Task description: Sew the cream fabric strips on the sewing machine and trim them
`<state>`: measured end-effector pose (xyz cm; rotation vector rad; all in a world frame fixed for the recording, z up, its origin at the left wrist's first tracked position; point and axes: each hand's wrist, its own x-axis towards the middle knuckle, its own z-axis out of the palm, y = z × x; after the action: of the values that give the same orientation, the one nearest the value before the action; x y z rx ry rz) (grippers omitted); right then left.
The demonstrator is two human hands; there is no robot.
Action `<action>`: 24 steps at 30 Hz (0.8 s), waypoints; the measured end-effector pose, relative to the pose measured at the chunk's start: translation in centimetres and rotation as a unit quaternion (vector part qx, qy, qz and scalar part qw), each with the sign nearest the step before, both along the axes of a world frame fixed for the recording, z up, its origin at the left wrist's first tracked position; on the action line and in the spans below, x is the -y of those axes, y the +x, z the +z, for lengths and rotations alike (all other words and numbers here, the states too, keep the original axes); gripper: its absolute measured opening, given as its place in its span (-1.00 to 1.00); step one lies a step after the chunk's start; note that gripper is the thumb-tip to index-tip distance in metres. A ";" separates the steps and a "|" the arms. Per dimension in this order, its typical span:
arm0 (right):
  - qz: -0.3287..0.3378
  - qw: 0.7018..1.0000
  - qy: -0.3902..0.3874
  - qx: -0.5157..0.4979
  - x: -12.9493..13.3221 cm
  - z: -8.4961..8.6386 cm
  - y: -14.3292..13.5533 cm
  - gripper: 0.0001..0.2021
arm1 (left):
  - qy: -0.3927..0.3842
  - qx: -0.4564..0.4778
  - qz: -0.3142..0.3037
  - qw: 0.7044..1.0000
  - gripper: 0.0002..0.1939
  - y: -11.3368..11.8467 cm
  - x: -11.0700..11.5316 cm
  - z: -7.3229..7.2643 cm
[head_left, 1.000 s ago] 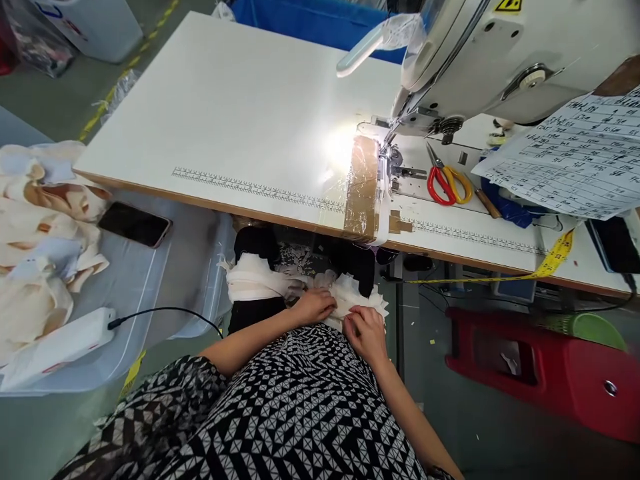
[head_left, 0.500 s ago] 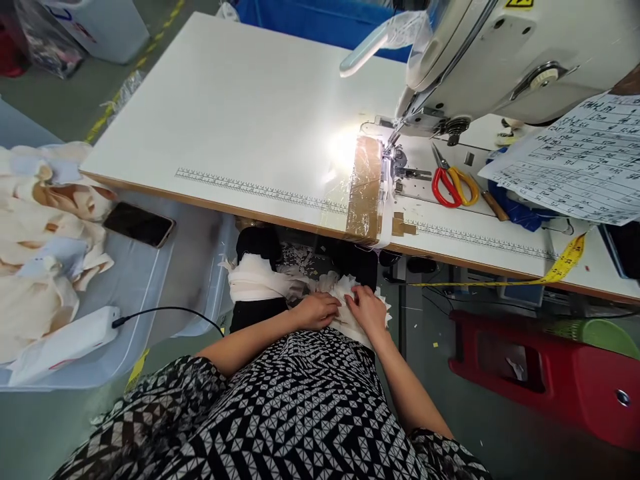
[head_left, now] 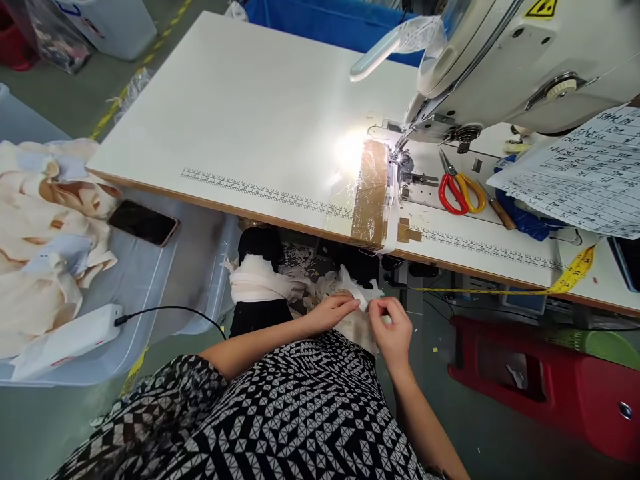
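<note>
Over my lap, just below the table edge, both hands pinch a white fabric piece [head_left: 361, 291] with ragged edges. My left hand [head_left: 331, 312] has its fingers closed on the left side of it. From the right, my right hand [head_left: 393, 328] pinches its edge between thumb and fingertips. More cream fabric [head_left: 357, 327] lies on my lap beneath the hands. A bundle of cream fabric strips [head_left: 260, 280] rests over my other leg, to the left of my hands.
A sewing machine [head_left: 480, 80] with its lamp lit stands on the white table [head_left: 240, 100]. Scissors [head_left: 460, 190] and a yellow tape measure [head_left: 573, 270] lie right of the needle. At left, a plastic bin [head_left: 145, 333] holds cream garments [head_left: 45, 220], a phone [head_left: 144, 222] and a power bank [head_left: 70, 340]. A red stool [head_left: 545, 393] is at right.
My hands have lifted a white fabric piece from the lap pile and now pinch it between them. The right hand has moved right and turned. The view has shifted slightly.
</note>
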<state>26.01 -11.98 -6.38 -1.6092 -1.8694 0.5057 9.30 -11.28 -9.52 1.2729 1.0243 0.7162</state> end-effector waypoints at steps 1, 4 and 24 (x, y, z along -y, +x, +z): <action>0.018 1.000 0.025 -0.003 0.4 1.4 -0.1 -0.80 | -0.065 0.073 0.032 0.995 -0.59 0.5 -0.1 1.0; 0.038 0.994 0.098 0.014 0.6 4.9 -0.2 -0.87 | -0.148 0.176 0.027 0.973 -0.58 0.8 -0.8 4.4; 0.036 0.965 0.175 0.190 -13.4 15.2 11.9 -0.63 | 0.259 -0.476 0.033 0.840 -0.55 -22.5 -12.8 21.6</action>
<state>37.91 1.40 8.86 -1.4743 -2.1543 -0.1178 -13.16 1.53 12.04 2.1801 1.7469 0.3847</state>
